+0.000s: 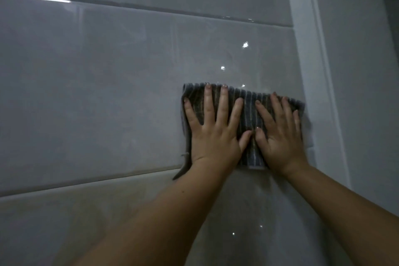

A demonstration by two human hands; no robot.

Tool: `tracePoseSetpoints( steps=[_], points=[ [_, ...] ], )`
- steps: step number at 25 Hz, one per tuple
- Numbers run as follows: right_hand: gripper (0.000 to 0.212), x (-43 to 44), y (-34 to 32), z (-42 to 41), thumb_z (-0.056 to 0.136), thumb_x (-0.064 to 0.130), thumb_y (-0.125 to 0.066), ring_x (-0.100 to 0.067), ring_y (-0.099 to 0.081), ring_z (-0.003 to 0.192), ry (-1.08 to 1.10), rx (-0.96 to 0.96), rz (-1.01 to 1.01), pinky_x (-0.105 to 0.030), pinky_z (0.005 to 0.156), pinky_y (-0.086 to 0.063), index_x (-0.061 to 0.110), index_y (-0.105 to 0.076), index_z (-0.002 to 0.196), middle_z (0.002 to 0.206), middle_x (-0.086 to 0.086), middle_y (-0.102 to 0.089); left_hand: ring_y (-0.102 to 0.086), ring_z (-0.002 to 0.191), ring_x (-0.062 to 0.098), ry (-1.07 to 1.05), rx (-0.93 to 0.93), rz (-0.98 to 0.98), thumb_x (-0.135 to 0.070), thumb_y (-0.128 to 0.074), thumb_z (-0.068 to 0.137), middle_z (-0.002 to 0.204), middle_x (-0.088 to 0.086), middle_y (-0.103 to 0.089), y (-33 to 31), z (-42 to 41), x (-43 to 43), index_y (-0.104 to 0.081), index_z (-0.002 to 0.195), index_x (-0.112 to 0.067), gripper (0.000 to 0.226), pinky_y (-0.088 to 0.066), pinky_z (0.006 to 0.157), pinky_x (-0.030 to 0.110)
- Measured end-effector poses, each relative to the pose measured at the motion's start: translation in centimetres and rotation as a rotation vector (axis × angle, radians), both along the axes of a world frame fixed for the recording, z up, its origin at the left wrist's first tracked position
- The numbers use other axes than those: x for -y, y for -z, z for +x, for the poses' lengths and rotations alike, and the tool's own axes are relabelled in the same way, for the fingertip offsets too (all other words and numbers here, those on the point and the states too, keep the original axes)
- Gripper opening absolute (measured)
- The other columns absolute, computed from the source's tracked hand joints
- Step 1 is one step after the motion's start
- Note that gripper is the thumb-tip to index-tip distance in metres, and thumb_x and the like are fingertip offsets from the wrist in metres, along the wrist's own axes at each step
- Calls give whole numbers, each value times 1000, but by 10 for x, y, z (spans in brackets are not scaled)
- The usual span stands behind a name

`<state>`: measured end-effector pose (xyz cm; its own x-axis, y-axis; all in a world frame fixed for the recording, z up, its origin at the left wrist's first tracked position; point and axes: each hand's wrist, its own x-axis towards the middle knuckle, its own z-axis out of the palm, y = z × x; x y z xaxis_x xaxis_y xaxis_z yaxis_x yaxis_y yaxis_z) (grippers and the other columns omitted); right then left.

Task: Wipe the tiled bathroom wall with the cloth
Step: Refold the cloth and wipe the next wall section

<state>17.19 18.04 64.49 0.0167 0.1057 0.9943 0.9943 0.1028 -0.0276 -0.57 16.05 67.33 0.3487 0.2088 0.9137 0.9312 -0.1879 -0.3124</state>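
Both the left hand and right hand press the striped cloth flat, fingers spread, against the tiled wall beside the white trim (wiping looks underway, with most tiles seemingly left).

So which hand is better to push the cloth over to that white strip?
Probably the right. The right hand presses flat on the end of the cloth nearest the white strip, while the left hand lies flat on the far end, farther from it.
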Motion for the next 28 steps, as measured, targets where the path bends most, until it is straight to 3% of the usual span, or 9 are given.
tracePoseSetpoints(
  steps=[4, 8, 13, 15, 18, 22, 28],
  points=[
    [61, 3, 9, 29, 93, 45, -27, -31, -8, 149, 22, -72, -46, -54, 119, -9, 33, -15, 152, 162, -9, -13, 26, 146, 38, 36, -66, -49, -64, -16, 98, 162, 9, 23, 1, 32, 1, 10, 156, -29, 72, 32, 97, 67],
    [64, 9, 13, 22, 92, 49, -20, -27, 4, 150, 20, -113, -132, -51, 120, 0, 37, -5, 153, 164, -6, -1, 27, 146, 37, -11, -188, 2, -67, -10, 96, 163, 8, 21, 1, 14, -2, 8, 156, -31, 72, 22, 106, 70],
    [65, 16, -75, 4, 91, 54, -13, -23, 14, 149, -4, -192, -243, -49, 120, 8, 41, 4, 152, 163, 0, 14, 22, 148, 34, -1, -58, 18, -68, -8, 96, 164, 4, 18, -77, 13, -5, 7, 156, -35, 70, 11, 112, 70],
    [64, 12, -83, 1, 92, 53, -14, -23, 12, 149, -6, -189, -206, -50, 120, 6, 41, 1, 153, 163, 0, 11, 21, 149, 34, -3, -19, 16, -68, -8, 96, 164, 4, 17, -84, 16, -4, 8, 156, -35, 70, 11, 112, 70],
    [64, 3, -33, 3, 92, 50, -19, -27, -3, 150, 1, -164, -55, -53, 120, -3, 35, -13, 154, 164, -5, -6, 21, 149, 35, 35, -67, 25, -67, -9, 96, 164, 6, 16, -43, 11, -6, 5, 156, -34, 70, 17, 110, 69],
    [62, 1, 28, -17, 92, 43, -27, -31, -9, 149, 14, -228, -20, -57, 118, -9, 30, -19, 152, 162, -10, -15, 3, 152, 36, 39, -190, 76, -64, -13, 95, 165, 8, -7, 8, -11, -9, -18, 155, -32, 68, 8, 113, 69],
    [64, 12, 6, -114, 90, 42, -30, -34, -10, 149, 7, -156, -5, -56, 118, -7, 27, -25, 152, 162, -11, -16, -5, 152, 34, 17, -131, 124, -66, -20, 95, 164, 6, -15, -7, -109, -2, -24, 154, -33, 68, -1, 115, 68]
  ],
)
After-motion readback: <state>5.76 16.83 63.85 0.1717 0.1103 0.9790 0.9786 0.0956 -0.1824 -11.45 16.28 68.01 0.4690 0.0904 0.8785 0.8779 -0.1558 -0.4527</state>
